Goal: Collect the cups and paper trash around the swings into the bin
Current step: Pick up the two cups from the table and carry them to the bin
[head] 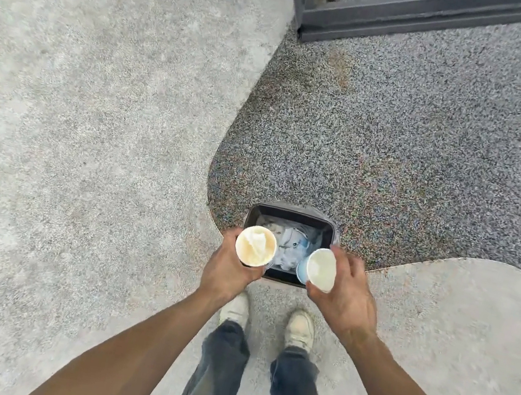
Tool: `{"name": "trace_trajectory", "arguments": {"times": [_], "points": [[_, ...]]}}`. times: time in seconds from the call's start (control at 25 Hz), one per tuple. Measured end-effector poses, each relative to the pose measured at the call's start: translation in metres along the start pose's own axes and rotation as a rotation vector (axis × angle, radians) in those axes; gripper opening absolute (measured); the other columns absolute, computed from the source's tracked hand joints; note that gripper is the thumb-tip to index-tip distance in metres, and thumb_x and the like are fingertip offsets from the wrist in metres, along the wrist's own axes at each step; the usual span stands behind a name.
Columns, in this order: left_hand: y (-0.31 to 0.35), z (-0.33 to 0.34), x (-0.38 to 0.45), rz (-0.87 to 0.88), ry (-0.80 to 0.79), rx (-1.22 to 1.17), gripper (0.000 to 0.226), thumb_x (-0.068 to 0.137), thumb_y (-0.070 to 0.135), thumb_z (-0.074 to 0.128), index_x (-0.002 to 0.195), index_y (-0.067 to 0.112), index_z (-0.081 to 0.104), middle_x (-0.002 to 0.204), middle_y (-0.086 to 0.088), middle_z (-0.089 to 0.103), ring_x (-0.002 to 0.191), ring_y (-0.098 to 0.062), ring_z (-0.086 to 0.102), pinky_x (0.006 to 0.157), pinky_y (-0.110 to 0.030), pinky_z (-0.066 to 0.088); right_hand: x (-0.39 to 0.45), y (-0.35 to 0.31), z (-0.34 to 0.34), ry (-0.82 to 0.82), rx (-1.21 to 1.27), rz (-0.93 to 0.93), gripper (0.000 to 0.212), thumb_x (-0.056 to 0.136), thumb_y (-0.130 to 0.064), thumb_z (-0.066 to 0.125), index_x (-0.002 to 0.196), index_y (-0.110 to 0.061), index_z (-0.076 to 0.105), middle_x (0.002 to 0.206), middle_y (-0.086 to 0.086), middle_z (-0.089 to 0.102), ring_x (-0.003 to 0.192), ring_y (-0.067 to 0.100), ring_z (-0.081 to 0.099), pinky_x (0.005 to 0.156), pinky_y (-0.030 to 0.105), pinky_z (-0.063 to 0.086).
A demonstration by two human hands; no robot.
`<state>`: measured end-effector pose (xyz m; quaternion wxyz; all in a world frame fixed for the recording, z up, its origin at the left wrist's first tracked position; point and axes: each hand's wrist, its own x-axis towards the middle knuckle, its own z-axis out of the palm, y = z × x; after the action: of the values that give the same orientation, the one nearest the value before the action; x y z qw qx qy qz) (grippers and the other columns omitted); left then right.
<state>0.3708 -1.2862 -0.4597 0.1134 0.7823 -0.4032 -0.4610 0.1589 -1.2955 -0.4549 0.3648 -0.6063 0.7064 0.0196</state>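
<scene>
A small dark rectangular bin [295,211] stands on the ground just ahead of my feet, with crumpled white paper and a cup inside it. My left hand [233,267] grips a paper cup [255,246] with pale crumpled paper in it, held upright over the bin's left rim. My right hand [345,290] grips a blue paper cup [319,268] with a white inside, tilted toward the left over the bin's right rim.
Pale speckled paving lies to the left and under my feet [269,317]. Darker speckled rubber surfacing [402,135] curves beyond the bin. A dark metal frame base [370,18] stands at the top right.
</scene>
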Motion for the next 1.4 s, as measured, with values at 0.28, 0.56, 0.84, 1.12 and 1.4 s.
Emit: {"name": "trace_trajectory", "arguments": {"times": [0.28,0.56,0.84,1.12,1.4], "points": [[-0.062,0.065,0.094,-0.07,-0.002,0.2,0.077,0.067,0.04,0.081,0.127,0.032,0.033,0.11,0.002,0.066,0.099,-0.026,0.062,0.085,-0.041,0.052,0.077,0.027,0.092,-0.043,-0.103,0.007,0.079,0.081,-0.045,0.067,0.143,-0.027,0.023,0.134,0.002,0.036,0.101,0.029,0.059,0.076,0.041,0.051],[-0.082,0.087,0.122,-0.087,0.002,0.229,0.078,0.068,0.039,0.082,0.129,0.03,0.034,0.115,0.004,0.066,0.102,-0.025,0.062,0.094,-0.045,0.048,0.103,0.032,0.117,-0.077,-0.141,0.014,0.08,0.081,-0.036,0.069,0.145,-0.023,0.023,0.132,0.005,0.036,0.101,0.032,0.059,0.077,0.044,0.052],[-0.07,0.065,0.103,-0.047,-0.007,0.189,0.08,0.072,0.042,0.081,0.134,0.031,0.032,0.129,0.006,0.058,0.097,-0.02,0.064,0.068,-0.028,0.047,0.091,0.019,0.099,-0.079,-0.141,-0.007,0.078,0.083,-0.035,0.068,0.145,-0.025,0.02,0.134,0.003,0.037,0.102,0.025,0.059,0.077,0.039,0.053],[-0.019,0.0,0.044,0.111,0.023,0.172,0.079,0.074,0.043,0.079,0.136,0.033,0.031,0.138,0.009,0.052,0.11,-0.018,0.06,0.083,-0.032,0.053,0.045,-0.017,0.011,0.009,-0.138,-0.119,0.076,0.083,-0.049,0.063,0.145,-0.029,0.025,0.14,0.0,0.037,0.124,0.021,0.043,0.1,0.044,0.043],[0.077,-0.098,-0.042,0.335,0.058,0.107,0.085,0.074,0.051,0.075,0.143,0.037,0.026,0.144,0.01,0.043,0.086,0.0,0.055,0.076,-0.019,0.05,-0.029,-0.085,-0.126,0.197,-0.089,-0.254,0.077,0.08,-0.054,0.061,0.145,-0.035,0.025,0.147,-0.008,0.033,0.129,0.012,0.036,0.106,0.045,0.04]]}}
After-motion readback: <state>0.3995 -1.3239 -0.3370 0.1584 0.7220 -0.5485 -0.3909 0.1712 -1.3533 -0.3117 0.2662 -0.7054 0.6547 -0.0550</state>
